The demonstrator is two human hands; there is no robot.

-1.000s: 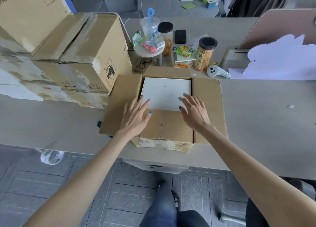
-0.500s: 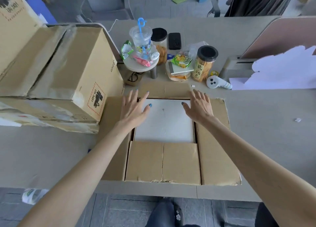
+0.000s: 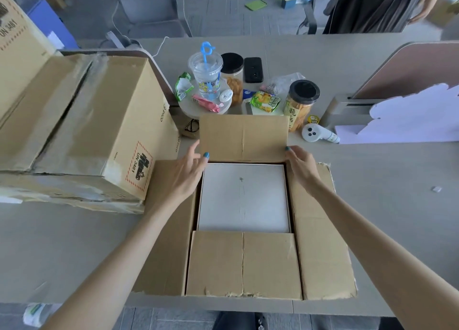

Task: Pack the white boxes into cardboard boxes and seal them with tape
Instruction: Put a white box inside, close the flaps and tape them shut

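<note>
An open cardboard box (image 3: 320,230) sits on the desk in front of me, its side and near flaps spread out flat. A white box (image 3: 244,198) lies inside it, face up. The far flap (image 3: 244,137) stands raised and tilted toward me. My left hand (image 3: 185,174) pinches the flap's lower left corner with thumb and fingers. My right hand (image 3: 301,167) holds the lower right corner the same way. A roll of tape (image 3: 33,313) shows at the bottom left, below the desk edge.
Taped cardboard boxes (image 3: 82,131) are stacked at the left, touching the open box's left flap. Behind the flap stand a plastic cup (image 3: 206,76), snack jars (image 3: 300,103), a phone (image 3: 253,69) and a white handheld device (image 3: 316,133). A person stands at the far right.
Both hands moved from the near part of the box to its far edge and lifted the far flap, which lay flat before. The view shifted closer over the box.
</note>
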